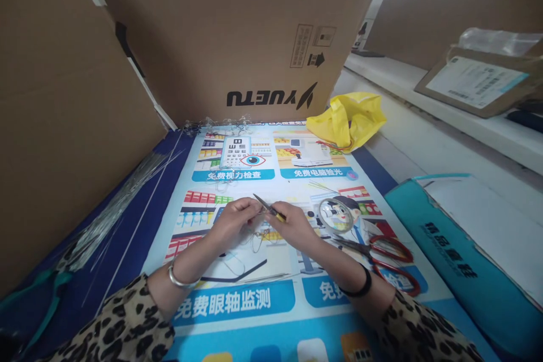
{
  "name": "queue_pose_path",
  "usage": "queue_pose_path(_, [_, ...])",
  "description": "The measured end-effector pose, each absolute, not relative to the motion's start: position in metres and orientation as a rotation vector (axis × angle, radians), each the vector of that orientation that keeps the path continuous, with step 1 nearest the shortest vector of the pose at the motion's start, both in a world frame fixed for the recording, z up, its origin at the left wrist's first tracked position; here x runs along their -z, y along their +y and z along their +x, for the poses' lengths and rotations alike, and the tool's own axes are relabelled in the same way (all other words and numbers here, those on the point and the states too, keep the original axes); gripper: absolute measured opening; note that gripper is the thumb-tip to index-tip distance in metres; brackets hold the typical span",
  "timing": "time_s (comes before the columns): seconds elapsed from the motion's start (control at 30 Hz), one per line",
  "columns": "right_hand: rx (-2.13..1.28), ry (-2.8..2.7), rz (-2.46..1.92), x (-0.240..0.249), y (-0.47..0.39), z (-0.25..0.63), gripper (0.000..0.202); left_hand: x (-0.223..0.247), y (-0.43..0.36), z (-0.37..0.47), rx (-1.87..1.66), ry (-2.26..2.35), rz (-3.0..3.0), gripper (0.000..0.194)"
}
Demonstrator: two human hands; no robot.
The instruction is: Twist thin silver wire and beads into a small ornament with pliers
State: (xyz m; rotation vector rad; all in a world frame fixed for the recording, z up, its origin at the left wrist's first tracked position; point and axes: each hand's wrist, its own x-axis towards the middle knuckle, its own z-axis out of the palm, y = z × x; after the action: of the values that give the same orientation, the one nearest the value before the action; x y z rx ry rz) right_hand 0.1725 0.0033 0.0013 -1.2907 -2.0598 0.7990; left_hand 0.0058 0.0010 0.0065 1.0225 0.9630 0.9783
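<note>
My right hand (294, 227) is closed around a small pointed tool (270, 207) with a dark metal tip and a yellow part at the grip; its exact kind is hard to make out. The tip points up and left, toward the fingers of my left hand (236, 220). Those fingers are pinched together by the tool, apparently on thin wire, though the held part is mostly hidden. Thin wire loops (258, 242) hang just below both hands, over the printed sheet (271, 268). A clear round ring, like a tape roll (336, 215), lies right of my right hand.
Red-handled scissors (392, 254) rest beside my right forearm. At left lie a bundle of thin wires (110, 212) and teal-handled pliers (55, 294). Curled wire pieces (220, 124) and a yellow bag (350, 121) sit before a cardboard box (237, 34). A teal box (462, 254) stands right.
</note>
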Motion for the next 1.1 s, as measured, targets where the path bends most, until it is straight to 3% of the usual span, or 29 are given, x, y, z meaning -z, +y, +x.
queue_pose_path(1.1, [-0.931,-2.024,-1.273,-0.0015,0.0005,0.1723,0.021,-0.0099,0.0009,0.0026,-0.851,1.119,1.222,0.012])
